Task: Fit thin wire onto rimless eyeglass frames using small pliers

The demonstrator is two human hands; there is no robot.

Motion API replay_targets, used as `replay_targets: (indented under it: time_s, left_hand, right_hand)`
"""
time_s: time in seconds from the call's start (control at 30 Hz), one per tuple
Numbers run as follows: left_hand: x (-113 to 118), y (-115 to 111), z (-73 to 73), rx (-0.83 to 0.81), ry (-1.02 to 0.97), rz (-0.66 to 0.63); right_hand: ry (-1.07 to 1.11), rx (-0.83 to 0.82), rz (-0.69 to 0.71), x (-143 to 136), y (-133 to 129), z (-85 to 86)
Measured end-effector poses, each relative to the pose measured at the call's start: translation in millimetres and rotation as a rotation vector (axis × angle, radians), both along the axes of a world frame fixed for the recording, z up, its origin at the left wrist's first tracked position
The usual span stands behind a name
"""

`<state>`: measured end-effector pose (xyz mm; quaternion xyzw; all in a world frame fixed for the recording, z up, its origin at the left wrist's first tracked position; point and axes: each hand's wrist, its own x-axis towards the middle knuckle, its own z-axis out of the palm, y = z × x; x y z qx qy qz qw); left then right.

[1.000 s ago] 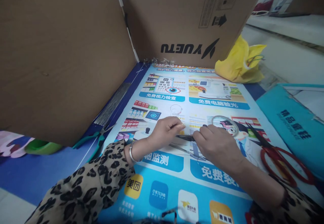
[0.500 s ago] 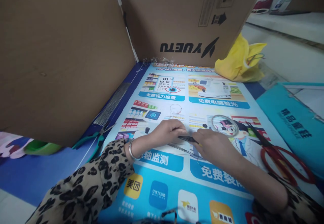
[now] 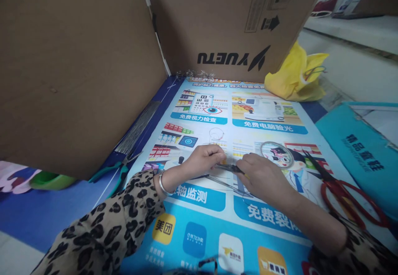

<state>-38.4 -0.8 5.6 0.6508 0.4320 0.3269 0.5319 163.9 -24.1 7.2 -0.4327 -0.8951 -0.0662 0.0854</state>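
Note:
My right hand (image 3: 264,177) is wrapped round dark pliers (image 3: 230,168), whose jaws point left toward my other hand. My left hand (image 3: 203,159), with a silver bangle at its wrist, is closed in a pinch near the jaws; what lies between its fingertips is too small to make out. Beneath both hands, thin wires (image 3: 222,183) lie on the printed poster (image 3: 199,212). A thin wire ring (image 3: 216,133) rests just beyond my left hand.
Cardboard panels (image 3: 217,22) stand at the back and left. Red-handled scissors (image 3: 342,192) and a teal box (image 3: 357,146) are right, a yellow bag (image 3: 295,76) behind. Teal-handled pliers (image 3: 120,173) and a wire bundle (image 3: 138,127) lie left.
My left hand has shifted slightly left and up, its fingertips now a little farther from my right hand. More of the pliers' jaws shows between the hands.

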Motion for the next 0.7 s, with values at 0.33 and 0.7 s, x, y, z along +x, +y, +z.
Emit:
replay_targets:
  time_s: [0.33,0.7]
  left_hand:
    - [2.3,-2.5,1.1,-0.099,-0.028,0.046]
    - [6.6,-5.1,6.1,-0.169,-0.031,0.059]
  right_hand:
    - [-0.058,0.180,0.043,-0.2,1.5,-2.9]
    - [-0.026,0.310,0.070,-0.6,0.5,-3.8]
